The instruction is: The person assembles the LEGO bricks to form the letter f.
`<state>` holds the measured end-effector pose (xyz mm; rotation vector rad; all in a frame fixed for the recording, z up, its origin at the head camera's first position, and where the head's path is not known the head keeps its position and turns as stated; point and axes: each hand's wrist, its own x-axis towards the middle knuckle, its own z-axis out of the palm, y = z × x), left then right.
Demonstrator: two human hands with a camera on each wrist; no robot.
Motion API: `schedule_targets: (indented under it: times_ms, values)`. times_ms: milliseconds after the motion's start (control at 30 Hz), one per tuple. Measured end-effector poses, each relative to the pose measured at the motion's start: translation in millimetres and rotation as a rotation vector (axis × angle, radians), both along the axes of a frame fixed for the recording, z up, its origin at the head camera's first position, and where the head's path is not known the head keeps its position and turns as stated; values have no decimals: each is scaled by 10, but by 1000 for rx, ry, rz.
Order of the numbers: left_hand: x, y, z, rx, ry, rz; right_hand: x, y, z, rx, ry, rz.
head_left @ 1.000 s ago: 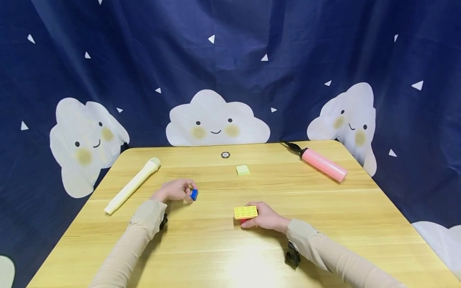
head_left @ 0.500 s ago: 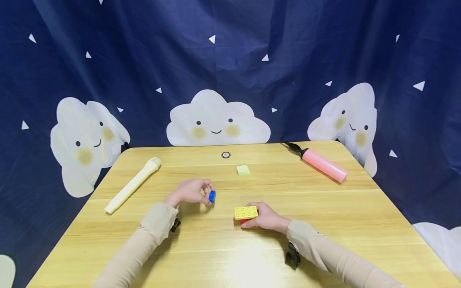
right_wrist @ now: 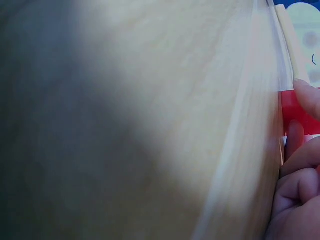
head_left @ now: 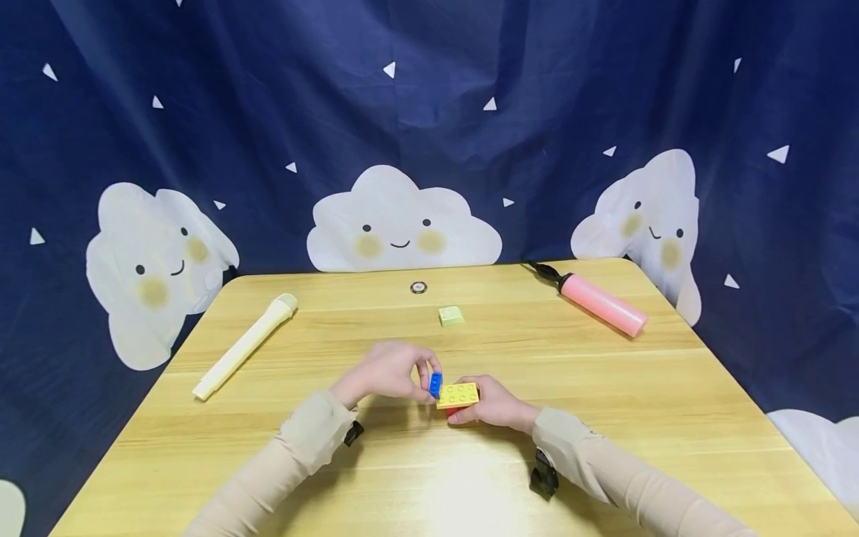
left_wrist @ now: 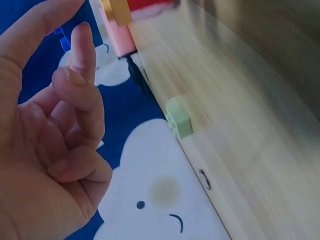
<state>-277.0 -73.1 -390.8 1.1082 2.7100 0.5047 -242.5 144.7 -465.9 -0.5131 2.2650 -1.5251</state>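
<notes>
We see the left hand point(head_left: 392, 371) reaching in from the lower left, its forearm slanting inward, the thumb and fingertips pinching a small blue plastic studded block point(head_left: 436, 385); in the left wrist view its ring and little fingers curl toward the palm. The right hand point(head_left: 496, 404) comes from the lower right, its fingers gripping a red plastic block point(right_wrist: 302, 112) that sits under a yellow rectangular eight-stud plastic block point(head_left: 459, 394). The blue block is tilted and overlaps the yellow block's left end as we look from the head, though we cannot tell whether they touch. Both hands work near the middle of the light wooden worktop point(head_left: 335, 477), well apart from its side edges. Beyond them, a band of wood separates the hands from a pale green plastic block point(head_left: 451, 315), and a small round dark-rimmed disc point(head_left: 419, 287) lies near the far edge. Along the left side we find a cream microphone-shaped stick point(head_left: 244, 348); at the far right lies a pink cylindrical pump point(head_left: 604, 306), its black end pointing to the far edge. Between the two forearms, the wood widens toward us, with a bright reflection.
</notes>
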Motion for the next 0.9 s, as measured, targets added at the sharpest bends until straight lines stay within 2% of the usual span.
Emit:
schedule_targets:
  times_ms: [133,333,700,900]
  values:
    - [42,84,-9,-4,32,16,5,0,16,12,4,2]
    - [70,160,-28,-3,42,35,9,0,28,2,1,5]
    - [97,202,-57,5,32,54,-4,-1,1,-15,-1,18]
    - [118,218,-69,1,60,71,4,8,14,-14,3,20]
